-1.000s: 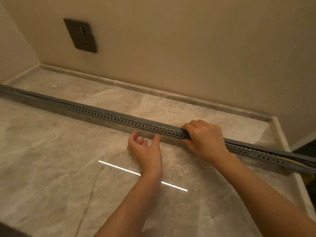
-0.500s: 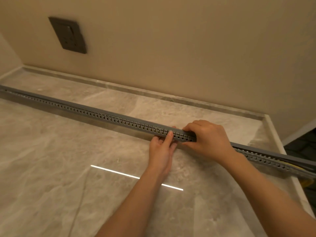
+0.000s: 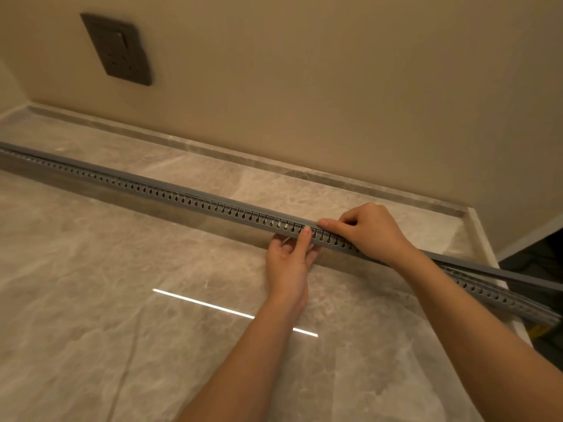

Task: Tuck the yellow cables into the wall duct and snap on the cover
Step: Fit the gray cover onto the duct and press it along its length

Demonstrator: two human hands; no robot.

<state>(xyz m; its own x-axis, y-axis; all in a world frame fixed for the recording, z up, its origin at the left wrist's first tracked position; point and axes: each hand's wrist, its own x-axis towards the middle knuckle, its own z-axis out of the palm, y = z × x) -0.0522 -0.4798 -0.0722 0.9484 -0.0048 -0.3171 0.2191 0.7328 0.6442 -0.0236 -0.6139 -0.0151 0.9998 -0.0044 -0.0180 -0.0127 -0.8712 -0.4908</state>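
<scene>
A long grey slotted duct (image 3: 170, 194) lies across the marble counter from far left to the right edge. A grey cover strip (image 3: 100, 170) sits along its top on the left; at the far right the cover (image 3: 518, 277) stands lifted off the duct. My left hand (image 3: 289, 260) pinches the duct's front wall, thumb on its slots. My right hand (image 3: 371, 231) presses down on the cover just to the right, fingers curled over it. A bit of yellow cable (image 3: 537, 332) shows below the duct's right end; faint yellow shows through some slots.
The marble counter (image 3: 122, 300) has a raised rim at the back and right. A dark wall socket plate (image 3: 117, 48) is mounted on the beige wall at upper left. A bright light streak reflects on the counter near my left forearm. Dark floor lies beyond the right edge.
My left hand came up from the counter and took hold of the duct beside my right hand. My right hand stayed pressing on the cover. The view shifted slightly.
</scene>
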